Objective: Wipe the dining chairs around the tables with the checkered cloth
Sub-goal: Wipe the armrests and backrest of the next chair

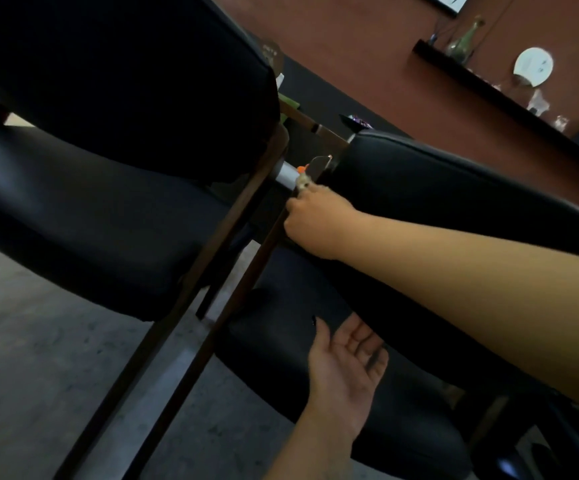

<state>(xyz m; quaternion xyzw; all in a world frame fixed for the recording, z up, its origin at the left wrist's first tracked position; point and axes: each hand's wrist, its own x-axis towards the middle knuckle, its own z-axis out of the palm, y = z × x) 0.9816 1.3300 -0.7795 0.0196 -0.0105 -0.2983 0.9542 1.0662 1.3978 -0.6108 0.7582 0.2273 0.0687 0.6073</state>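
1. Head view: my right hand point(310, 221) is reached out to the dark wooden frame post point(246, 289) of the nearer black chair point(419, 188), fingers curled in against it. A scrap of something pale and speckled point(303, 181) shows just above my knuckles. It may be a corner of the checkered cloth, but it is too small and blurred for me to say. So I judge this hand closed around the post or the cloth, and I cannot tell which.

2. Same view: my left hand point(346, 367) hovers palm up beside the front of that chair's seat cushion point(333, 393), fingers loose and spread, holding nothing. It appears not to touch the cushion.

3. A second black chair point(108, 116) stands just beside the first, their frames close together with a narrow gap between. Beyond lie the table edge point(319, 128) and a wall shelf point(488, 84) with a bottle point(464, 39).

4. To do this step well, I judge I should run the cloth down the post in one long stroke, wrapping it round so the side facing the other chair is caught too.

5. My free hand could steady the seat so the chair does not shift against its neighbour.
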